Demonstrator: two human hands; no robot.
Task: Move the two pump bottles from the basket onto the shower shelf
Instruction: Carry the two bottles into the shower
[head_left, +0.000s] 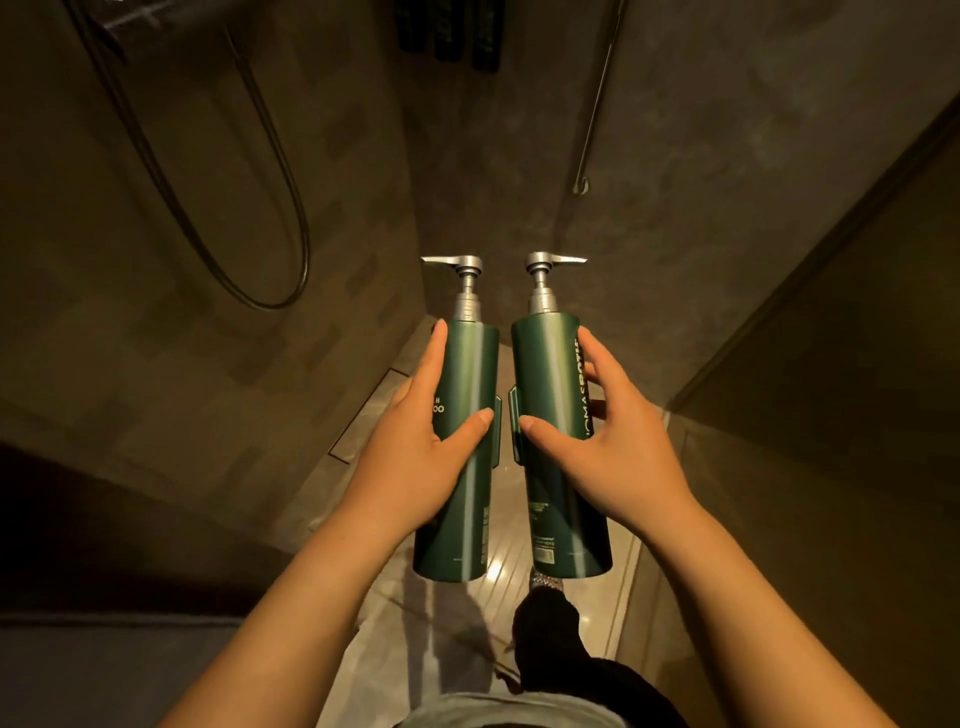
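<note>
I hold two tall dark green pump bottles with silver pump heads side by side in mid-air, inside the shower. My left hand (415, 441) grips the left bottle (470, 374) around its middle; its spout points left. My right hand (597, 441) grips the right bottle (545, 364), whose spout points right. Both bottles are upright and a small gap separates them. A dark holder (449, 28) with three dark containers hangs on the back wall at the top. No basket is in view.
A shower hose (249, 208) loops down the left wall. A thin metal rail (600, 98) runs down the back wall on the right. A glass panel (831, 338) stands at the right. The tiled floor (498, 571) and my dark-clad leg (550, 639) lie below.
</note>
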